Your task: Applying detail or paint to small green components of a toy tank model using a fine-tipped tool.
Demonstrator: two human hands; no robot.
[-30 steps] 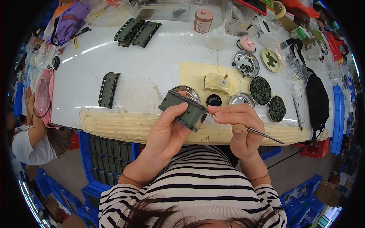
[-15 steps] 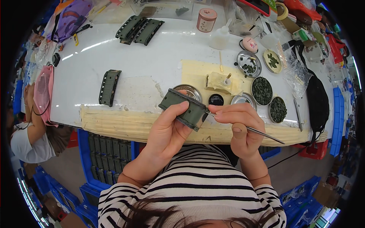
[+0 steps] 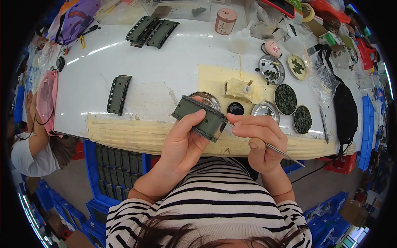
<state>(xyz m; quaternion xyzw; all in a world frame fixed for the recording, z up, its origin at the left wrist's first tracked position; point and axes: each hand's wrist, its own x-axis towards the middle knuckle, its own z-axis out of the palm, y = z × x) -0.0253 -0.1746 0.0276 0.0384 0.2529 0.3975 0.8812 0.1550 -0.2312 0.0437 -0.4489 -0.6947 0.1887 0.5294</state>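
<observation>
My left hand (image 3: 184,138) is closed around a dark green, curved rectangular part (image 3: 202,119), thumb on its upper face and fingers underneath. The part is tilted, its right end lower. Between the fingers of my right hand (image 3: 264,138) is a thin metal rod-like tool (image 3: 285,154). Its front end meets the right edge of the green part; the exact tip is too small to make out. Just beyond the hands are a small pot of black stuff (image 3: 235,109), a round metal dish (image 3: 205,99) partly hidden by the green part, and another metal dish (image 3: 265,109).
More green parts (image 3: 120,95) lie on the white table (image 3: 82,78). Tins of small dark green pieces (image 3: 285,99) stand at right, near a tape-covered block (image 3: 240,91). A blue crate (image 3: 93,173) of similar parts sits below the padded edge. Another person's arm (image 3: 39,138) shows at far left.
The outer end of the metal tool has swung slightly left and down as my right hand's fingers shifted. My left hand and the green part have barely moved.
</observation>
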